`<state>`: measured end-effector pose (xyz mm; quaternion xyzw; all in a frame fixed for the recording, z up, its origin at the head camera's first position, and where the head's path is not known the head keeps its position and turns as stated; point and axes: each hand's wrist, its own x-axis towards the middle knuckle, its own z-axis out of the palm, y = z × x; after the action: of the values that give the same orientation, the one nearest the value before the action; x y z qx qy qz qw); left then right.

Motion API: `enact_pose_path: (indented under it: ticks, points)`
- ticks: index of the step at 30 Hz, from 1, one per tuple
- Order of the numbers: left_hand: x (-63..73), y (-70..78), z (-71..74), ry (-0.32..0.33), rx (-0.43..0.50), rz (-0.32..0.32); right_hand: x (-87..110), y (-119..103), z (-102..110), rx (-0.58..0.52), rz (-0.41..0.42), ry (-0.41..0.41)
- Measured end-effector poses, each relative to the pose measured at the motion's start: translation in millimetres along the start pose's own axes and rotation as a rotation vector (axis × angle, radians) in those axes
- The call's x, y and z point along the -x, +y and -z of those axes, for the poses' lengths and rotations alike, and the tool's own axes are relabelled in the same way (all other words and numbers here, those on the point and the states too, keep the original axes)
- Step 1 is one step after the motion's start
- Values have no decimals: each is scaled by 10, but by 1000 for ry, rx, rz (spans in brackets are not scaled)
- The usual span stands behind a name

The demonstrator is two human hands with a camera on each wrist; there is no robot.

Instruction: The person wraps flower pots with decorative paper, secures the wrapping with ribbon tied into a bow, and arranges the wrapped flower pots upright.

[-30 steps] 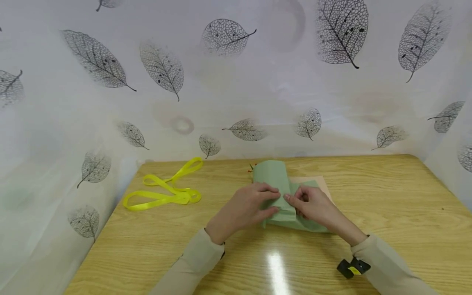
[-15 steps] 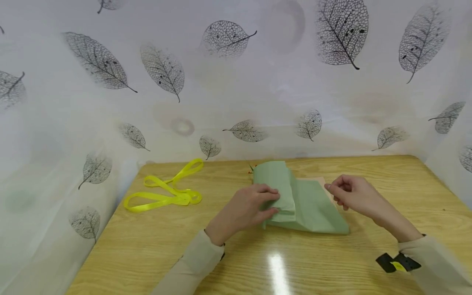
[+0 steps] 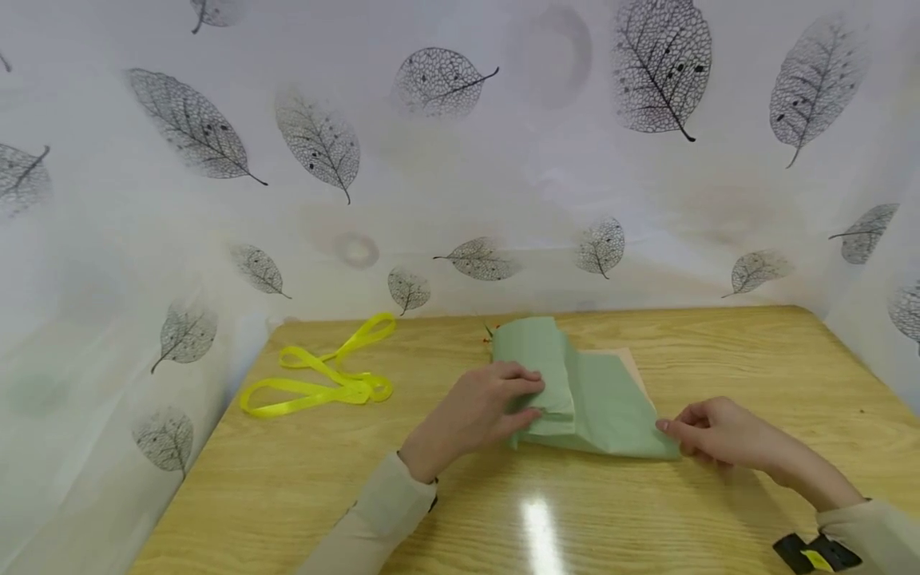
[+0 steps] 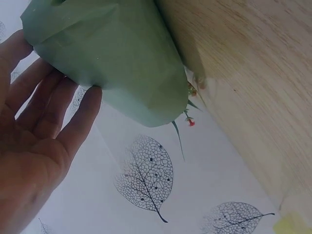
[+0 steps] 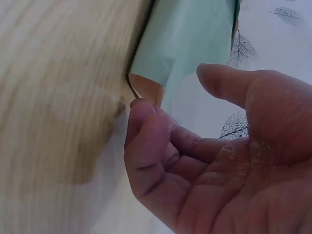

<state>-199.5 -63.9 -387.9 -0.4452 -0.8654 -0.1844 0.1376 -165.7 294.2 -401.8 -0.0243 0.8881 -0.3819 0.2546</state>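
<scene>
Green wrapping paper (image 3: 611, 403), tan on its inner side, lies partly folded on the table in the head view. My left hand (image 3: 477, 407) rests on its folded left part with fingers fairly straight; the left wrist view has those fingertips touching the green wrap (image 4: 122, 58). Small red berries (image 4: 190, 122) and thin green leaves poke out at the wrap's far end. My right hand (image 3: 726, 435) is at the paper's lower right corner. In the right wrist view its fingers are bent near the paper's rolled edge (image 5: 146, 87), with the thumb apart from them.
A yellow ribbon (image 3: 352, 387) lies in loops on the left of the wooden table (image 3: 287, 495). Behind the table hangs a white cloth (image 3: 467, 176) printed with leaves. A black strap device (image 3: 815, 555) is on the right wrist.
My right hand has left the fold, swung right and come down to the paper's lower right corner. The right part of the paper is now uncovered. My left hand stays where it was.
</scene>
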Motion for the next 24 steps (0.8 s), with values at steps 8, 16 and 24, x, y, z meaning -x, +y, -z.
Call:
enact_pose_path:
  ticks: [8, 16, 24]
  points:
    - [4, 15, 9, 0, -11, 0, -5, 66, -56, -132, 22, -85]
    - [10, 11, 6, 12, -15, -6, -28, 89, -44, -253, 59, -88]
    - [18, 9, -7, 2, -11, -9, -17, -31, -153, -365, 69, 55]
